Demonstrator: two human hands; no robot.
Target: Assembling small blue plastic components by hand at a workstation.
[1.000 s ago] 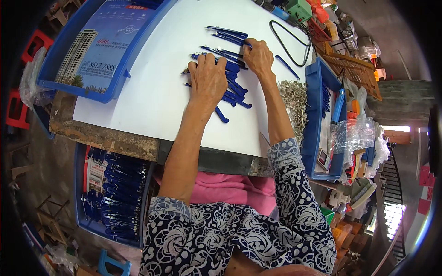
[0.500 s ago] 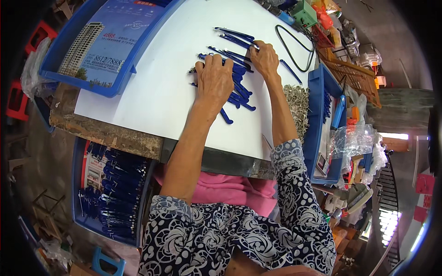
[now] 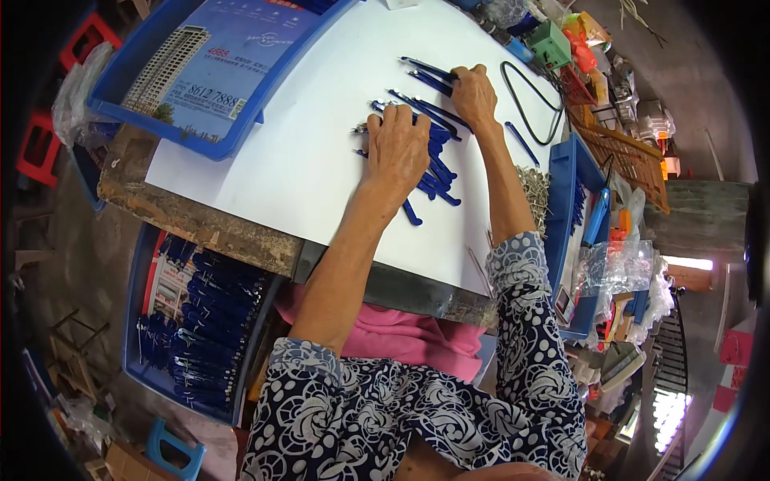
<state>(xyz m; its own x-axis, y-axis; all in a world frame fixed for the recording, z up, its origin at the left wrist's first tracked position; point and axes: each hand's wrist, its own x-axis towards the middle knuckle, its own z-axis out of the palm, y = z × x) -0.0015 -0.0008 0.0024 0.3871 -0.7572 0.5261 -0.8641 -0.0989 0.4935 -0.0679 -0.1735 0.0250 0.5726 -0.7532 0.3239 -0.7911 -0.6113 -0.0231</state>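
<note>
Slim dark-blue sticks [image 3: 443,170], with curved ends and small metal tips, lie in a loose pile on the white sheet [image 3: 297,160]. My left hand [image 3: 399,148] rests over the left side of the pile, its fingers curled down and its fingertips hidden. Further up and to the right, my right hand [image 3: 475,98] is closed at the right ends of a few separate blue sticks [image 3: 429,67], thumb and forefinger pinched there. A single stick [image 3: 521,143] lies apart, to the right of that hand.
A blue tray with a printed sheet [image 3: 228,148] stands at the far left. Small metal parts [image 3: 532,192] are heaped beside my right forearm, next to another blue tray [image 3: 559,240]. A black loop [image 3: 553,108] lies at right. Below the table's edge, a crate [image 3: 132,313] holds many blue sticks.
The whole view has shifted, so the table and its things appear further right. Both hands stay at nearly the same places among the blue sticks.
</note>
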